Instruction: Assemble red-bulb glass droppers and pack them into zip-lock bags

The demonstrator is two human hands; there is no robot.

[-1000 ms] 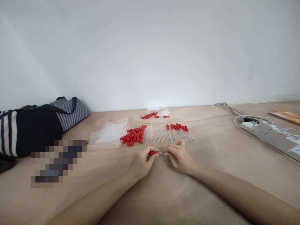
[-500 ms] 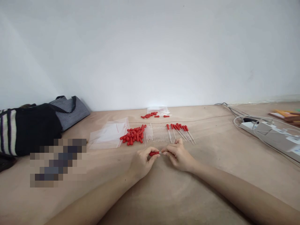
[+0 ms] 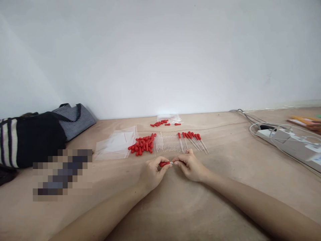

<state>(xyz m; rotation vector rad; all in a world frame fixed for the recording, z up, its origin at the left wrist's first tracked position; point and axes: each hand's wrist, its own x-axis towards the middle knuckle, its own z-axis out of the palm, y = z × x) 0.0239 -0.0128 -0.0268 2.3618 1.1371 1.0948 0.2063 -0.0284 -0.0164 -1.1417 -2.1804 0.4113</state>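
Observation:
My left hand point(image 3: 154, 171) pinches a red rubber dropper bulb point(image 3: 164, 164) between thumb and fingers. Facing it, my right hand point(image 3: 190, 167) is closed on a thin clear glass dropper tube point(image 3: 172, 163), whose end meets the mouth of the bulb; most of the tube is hidden by the fingers. Beyond my hands lies a pile of red bulbs point(image 3: 142, 144). Right of the pile runs a row of clear tubes point(image 3: 169, 143). Several droppers with red bulbs on their tubes point(image 3: 194, 139) lie slanted at the row's right end.
Clear plastic bags point(image 3: 114, 144) lie left of the pile. Farther back are more red bulbs point(image 3: 159, 123) and a small bag point(image 3: 169, 117) by the wall. A black bag point(image 3: 40, 137) sits at left, a power strip point(image 3: 288, 142) with cables at right. One patch at left is pixelated.
The fingers of my right hand have drawn in closer around the tube, with the hand shifted slightly left. The left hand still pinches the bulb in nearly the same place.

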